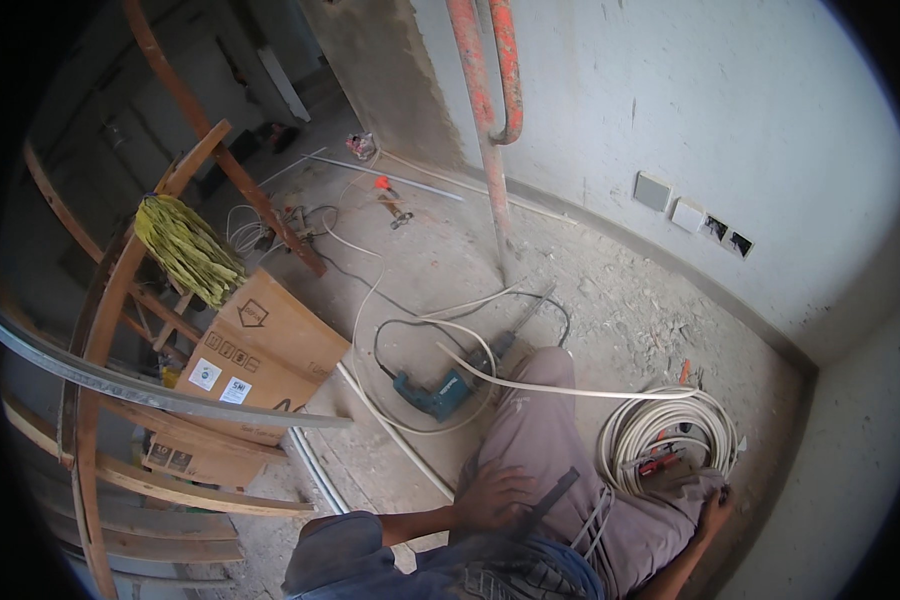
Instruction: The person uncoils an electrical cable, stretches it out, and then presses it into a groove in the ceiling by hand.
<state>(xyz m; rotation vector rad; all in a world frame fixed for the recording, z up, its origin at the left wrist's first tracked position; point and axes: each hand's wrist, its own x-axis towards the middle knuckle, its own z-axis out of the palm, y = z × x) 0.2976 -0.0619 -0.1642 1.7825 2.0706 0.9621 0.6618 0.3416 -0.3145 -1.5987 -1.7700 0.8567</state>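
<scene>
My left hand (495,495) lies flat on the thigh of my mauve trousers, fingers spread and holding nothing. Beside it a dark flat strip (553,498) slants across my lap. At the outer side of my right knee, my right hand (714,512) has its fingers curled in; a small dark bit shows at the fingertips, too small to name. Just past that knee lies a coil of white cable (722,425), with red-handled pliers (658,462) inside it. One cable run crosses over my left knee. A teal rotary hammer drill (438,395) with a long bit rests on the floor ahead.
An orange-flecked pole (482,120) rises before the wall. Wall boxes (653,191) sit low at the right, above rubble (660,330). A hammer (395,208) lies farther off. Left stand a cardboard box (270,335), wooden planks (160,480), a metal bar (170,385) and yellow-green strands (185,250).
</scene>
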